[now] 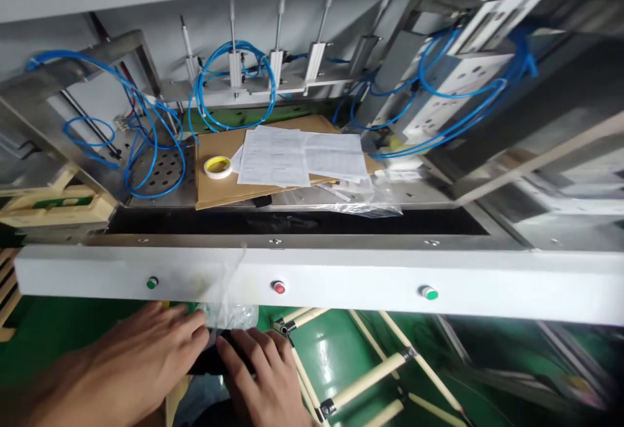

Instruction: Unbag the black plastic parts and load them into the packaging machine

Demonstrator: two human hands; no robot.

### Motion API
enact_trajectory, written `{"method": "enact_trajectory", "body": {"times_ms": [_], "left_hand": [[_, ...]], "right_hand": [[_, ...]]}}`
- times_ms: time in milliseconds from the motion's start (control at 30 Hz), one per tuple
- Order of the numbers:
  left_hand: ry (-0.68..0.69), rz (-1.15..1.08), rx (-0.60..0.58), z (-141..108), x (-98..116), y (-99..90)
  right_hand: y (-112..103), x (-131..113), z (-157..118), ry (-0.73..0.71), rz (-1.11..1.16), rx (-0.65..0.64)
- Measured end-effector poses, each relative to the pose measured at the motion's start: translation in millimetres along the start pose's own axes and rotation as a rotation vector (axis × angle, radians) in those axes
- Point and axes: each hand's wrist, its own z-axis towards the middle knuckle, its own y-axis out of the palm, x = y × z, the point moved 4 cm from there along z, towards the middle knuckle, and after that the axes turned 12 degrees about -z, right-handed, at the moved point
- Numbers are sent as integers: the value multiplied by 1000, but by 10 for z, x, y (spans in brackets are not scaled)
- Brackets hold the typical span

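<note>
Clear plastic bag (233,315) around black part (214,361)

Both hands (left hand (146,355), right hand (266,375)) grip a black part (214,361).

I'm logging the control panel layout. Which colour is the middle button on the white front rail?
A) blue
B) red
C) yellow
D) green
B: the middle button on the white rail is red, between a green button on its left and another green one on its right.
</note>
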Motion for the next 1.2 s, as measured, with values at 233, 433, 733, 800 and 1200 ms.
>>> {"method": "enact_trajectory", "body": {"times_ms": [233, 433, 733, 800, 1200], "left_hand": [[163, -104, 43, 115, -561, -190], [302, -134, 56, -21, -797, -497], [433, -270, 10, 781, -1232, -653], [384, -360, 17, 1012, -1452, -607], [244, -539, 354, 1503, -2254, -422]], "right_hand": [[-11, -57, 334, 63, -57, -10], [-175, -334, 563, 145, -149, -88], [320, -326, 730, 360, -268, -148], [497, -243, 803, 394, -258, -160], [1058, 207, 900, 323, -178, -244]]}}
